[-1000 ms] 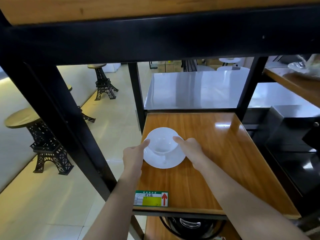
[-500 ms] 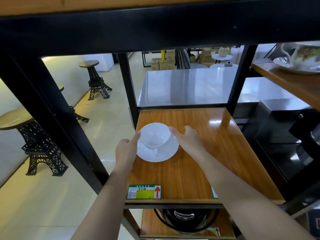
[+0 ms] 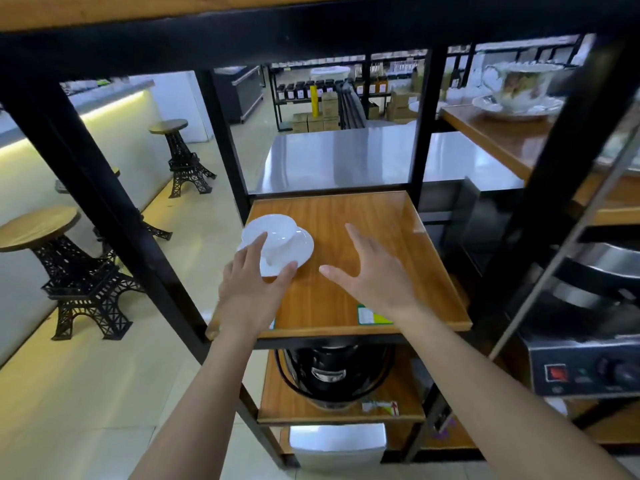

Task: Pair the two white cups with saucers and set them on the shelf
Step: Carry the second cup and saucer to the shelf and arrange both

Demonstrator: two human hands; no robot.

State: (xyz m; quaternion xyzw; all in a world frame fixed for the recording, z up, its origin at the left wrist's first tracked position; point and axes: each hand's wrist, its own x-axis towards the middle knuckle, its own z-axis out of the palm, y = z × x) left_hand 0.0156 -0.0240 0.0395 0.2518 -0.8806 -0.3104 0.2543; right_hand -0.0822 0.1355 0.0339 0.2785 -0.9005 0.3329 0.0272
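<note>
- We see a round white cup sitting upright on a round white saucer; its open mouth faces up, and a cup this round has no long side to speak of
- The cup's handle seems to point toward us, but the left hand partly covers that side, so we cannot be sure
- The cup and saucer sit on the shiny brown wooden shelf board, in its back left part, close to the left edge and the black metal post there
- Our left hand has its fingers spread apart and holds nothing; its fingertips lie at the near rim of the saucer and by the cup; we cannot tell if they really touch
- Our right hand is wide open too, with its fingers apart and nothing in it; it hangs over the middle of the board, well apart from the saucer
- The right half of the board is bare wood, so there is lots of room there; the front edge has a green and yellow sticker
- A thick black beam crosses just above, so there is not much room up high
- A black round cooker sits on the shelf below
- A flowered cup on a saucer stands on another shelf, far off at the upper right
</note>
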